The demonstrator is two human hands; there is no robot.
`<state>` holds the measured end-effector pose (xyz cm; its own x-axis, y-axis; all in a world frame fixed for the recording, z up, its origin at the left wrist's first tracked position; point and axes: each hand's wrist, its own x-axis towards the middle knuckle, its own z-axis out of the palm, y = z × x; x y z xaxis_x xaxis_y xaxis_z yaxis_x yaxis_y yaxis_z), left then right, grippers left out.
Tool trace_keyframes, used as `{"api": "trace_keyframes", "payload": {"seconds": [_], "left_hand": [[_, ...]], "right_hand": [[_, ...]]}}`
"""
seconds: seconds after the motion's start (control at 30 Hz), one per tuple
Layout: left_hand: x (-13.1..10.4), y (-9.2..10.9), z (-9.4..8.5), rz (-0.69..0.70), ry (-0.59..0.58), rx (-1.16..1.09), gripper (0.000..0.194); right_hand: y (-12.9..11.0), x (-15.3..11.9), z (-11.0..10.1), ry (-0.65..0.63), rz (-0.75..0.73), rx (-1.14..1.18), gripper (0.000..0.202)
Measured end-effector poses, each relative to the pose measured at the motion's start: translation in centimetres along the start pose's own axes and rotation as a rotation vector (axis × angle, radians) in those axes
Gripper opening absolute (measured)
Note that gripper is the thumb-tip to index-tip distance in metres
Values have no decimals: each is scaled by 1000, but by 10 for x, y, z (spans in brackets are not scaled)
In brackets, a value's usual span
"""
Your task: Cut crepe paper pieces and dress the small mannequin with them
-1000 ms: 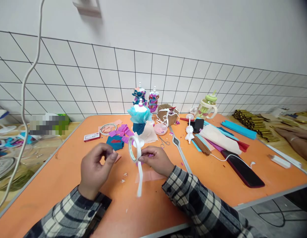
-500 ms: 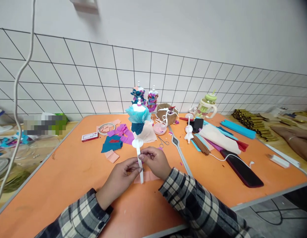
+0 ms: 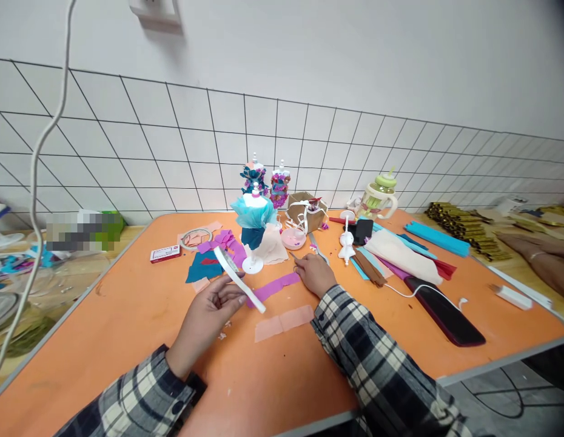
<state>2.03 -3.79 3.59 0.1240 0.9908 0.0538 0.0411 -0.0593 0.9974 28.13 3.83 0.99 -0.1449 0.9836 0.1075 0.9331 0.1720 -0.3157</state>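
Note:
My left hand (image 3: 218, 306) pinches a narrow white strip (image 3: 239, 280), curved and held slantwise above the table. Over the scissors (image 3: 294, 256) my right hand (image 3: 316, 274) is closed; its fingers cover the handles and only a bit of blade shows. Between the hands a purple crepe paper strip (image 3: 275, 288) lies flat, with a pale pink strip (image 3: 284, 323) nearer to me. Just beyond stands a small white dress form (image 3: 253, 264) on a round base, wearing a light blue ruffle (image 3: 252, 212) over a dark teal skirt (image 3: 253, 237).
Two decorated dress forms (image 3: 280, 185) stand at the back beside a cardboard box (image 3: 304, 209). Purple and teal paper pieces (image 3: 202, 265) and a tape roll (image 3: 184, 238) lie left. Rightward are a bare white form (image 3: 347, 246), a phone (image 3: 446, 312), paper rolls (image 3: 402, 252) and a bottle (image 3: 379, 197).
My right hand has left the white strip and moved forward and right onto the scissors. My left hand has shifted left, tilting the strip. The purple strip now shows on the table.

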Motion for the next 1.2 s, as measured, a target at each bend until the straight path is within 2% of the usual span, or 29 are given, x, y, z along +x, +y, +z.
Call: {"api": "trace_keyframes", "payload": {"seconds": [0.07,0.17,0.27,0.37,0.47,0.57,0.67,0.8,0.9,0.97,1.07,1.13,1.2], "left_hand": [[1,-1,-1,6,54,-2,51],[1,-2,-2,26,117,28,40],[-1,-2,-3,-12,61,-29,34],[-4,0,-7,-107,-28,-308,32],[-5,2,-13,-261,-78,-620,28],[-2,3,-20,-355,-45,-680,20],[0,2,-21,-339,77,-572,5],[5,4,-21,-302,184,-434,10],[11,10,-27,-291,137,-319,9],[17,13,-32,-261,93,-181,16],[25,11,-37,-87,65,180,24],[28,4,-36,35,63,447,22],[27,-6,-34,91,60,618,20]], "right_hand": [[1,1,6,-49,32,-54,23],[-1,-3,8,-85,118,-118,25],[-1,-8,0,-103,224,-166,32],[-5,-15,-9,-133,291,-196,29],[-14,-20,-16,-153,352,-228,32],[-24,-23,-18,-166,409,-253,38],[-29,-23,-17,-197,439,-250,38],[-28,-23,-13,-213,437,-231,37],[-18,-24,-13,-186,395,-211,34],[-8,-23,-14,-154,355,-190,31],[5,-17,-12,-114,269,-130,23],[11,-12,-8,-103,205,-80,20],[16,-8,-3,-92,157,-33,17]]}}
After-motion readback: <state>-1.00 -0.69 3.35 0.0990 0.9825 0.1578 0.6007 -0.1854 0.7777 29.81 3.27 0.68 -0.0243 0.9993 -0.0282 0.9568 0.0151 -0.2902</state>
